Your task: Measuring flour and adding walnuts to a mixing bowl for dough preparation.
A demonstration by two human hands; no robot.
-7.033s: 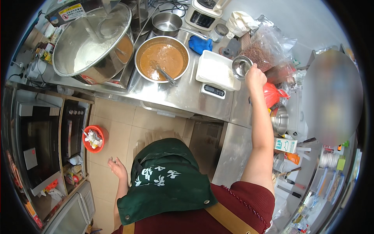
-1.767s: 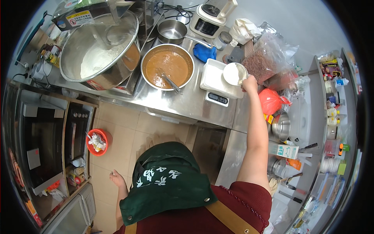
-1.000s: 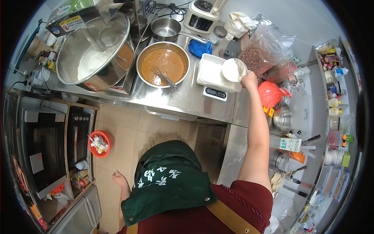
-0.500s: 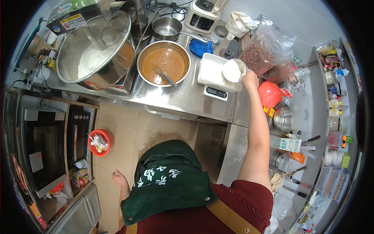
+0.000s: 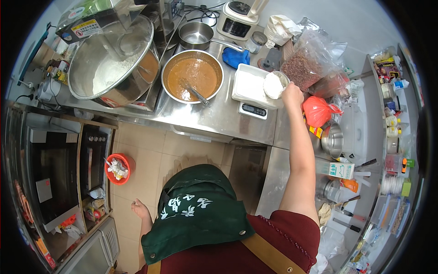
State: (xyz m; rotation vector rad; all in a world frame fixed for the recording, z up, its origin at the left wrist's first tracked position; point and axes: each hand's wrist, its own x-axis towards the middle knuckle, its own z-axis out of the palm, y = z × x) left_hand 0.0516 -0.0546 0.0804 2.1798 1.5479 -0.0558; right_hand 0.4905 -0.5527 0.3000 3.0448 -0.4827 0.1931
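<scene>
Presently, fingers (image 5: 289, 90) hold one cup (image 5: 285, 79) over one tub (image 5: 248, 97).

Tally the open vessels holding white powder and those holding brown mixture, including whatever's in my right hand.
White powder: 3 (big mixing bowl, white tub, cup in right hand)
Brown mixture: 1 (metal bowl)
Total: 4

One scoop (image 5: 284, 79), one tub (image 5: 255, 103) and one scale (image 5: 253, 111). One whisk (image 5: 199, 94), in one batter bowl (image 5: 182, 54). One large mixer bowl (image 5: 123, 92), one saucepan (image 5: 195, 34) and one blender (image 5: 235, 26), with one jar (image 5: 257, 42) beside it. On the right, one knotted red bag (image 5: 319, 112), one steel bowl (image 5: 334, 139) and one white-and-green carton (image 5: 341, 170). One red bucket (image 5: 131, 170) on the floor (image 5: 148, 146). The bottles (image 5: 392, 131) and packets (image 5: 388, 67) at far right are too small to count surely.
</scene>
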